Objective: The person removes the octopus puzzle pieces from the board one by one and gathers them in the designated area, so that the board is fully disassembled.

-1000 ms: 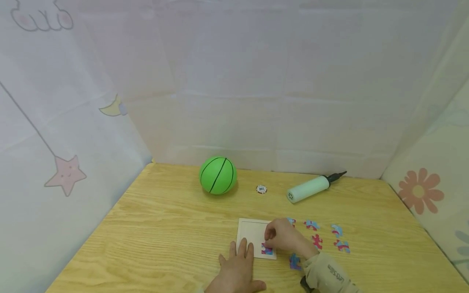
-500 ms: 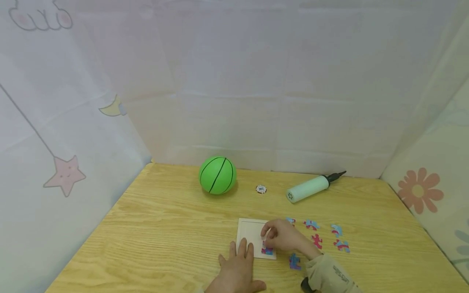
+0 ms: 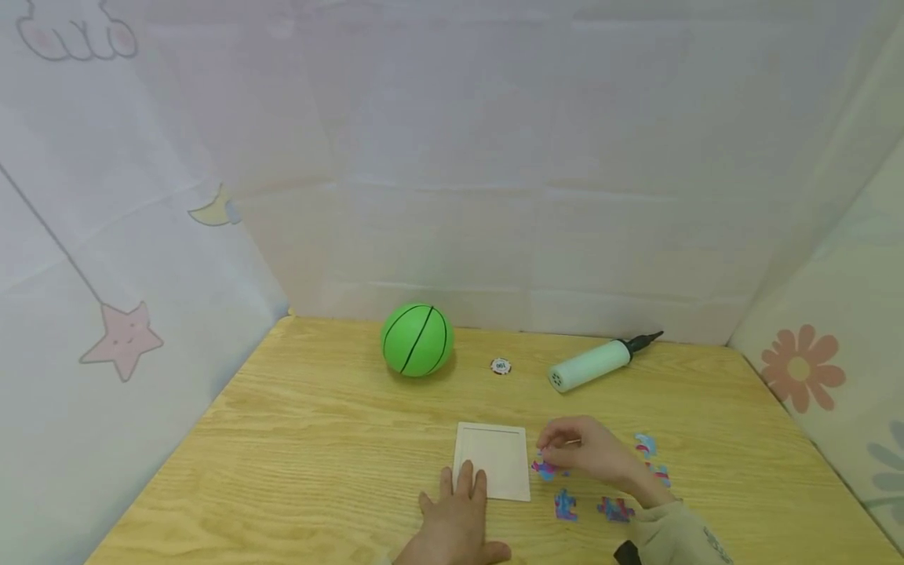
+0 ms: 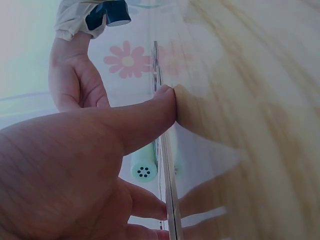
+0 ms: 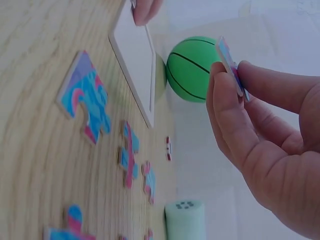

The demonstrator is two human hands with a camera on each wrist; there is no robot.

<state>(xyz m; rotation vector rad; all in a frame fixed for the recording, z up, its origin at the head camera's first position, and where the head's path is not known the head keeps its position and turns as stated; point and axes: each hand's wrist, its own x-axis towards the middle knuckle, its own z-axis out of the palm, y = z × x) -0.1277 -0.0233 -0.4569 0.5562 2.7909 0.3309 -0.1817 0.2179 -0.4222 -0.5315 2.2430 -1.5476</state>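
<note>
My left hand [image 3: 455,514] lies flat with fingers spread, its fingertips on the lower left of a square white puzzle tray [image 3: 508,455]. In the left wrist view the thumb [image 4: 150,115] reaches straight out to the tabletop. My right hand [image 3: 589,451] is just right of the tray, pinching a pink and blue puzzle piece [image 5: 227,57] between thumb and fingers. The right wrist view shows this piece tilted on edge, above the table. Loose puzzle pieces lie close by, one [image 3: 566,504] below the right hand and another [image 3: 616,508] beside the sleeve.
Further puzzle pieces [image 3: 646,445] lie right of the right hand, some partly hidden by it. Toward the back stand a green ball [image 3: 417,340], a poker chip [image 3: 501,366] and a pale green hand pump [image 3: 592,365]. A printed cloth hangs behind the table.
The right hand has lifted the puzzle piece out of the tray's lower right corner and carried it to the right. A piece beside the sleeve has come into sight. The left hand stays put.
</note>
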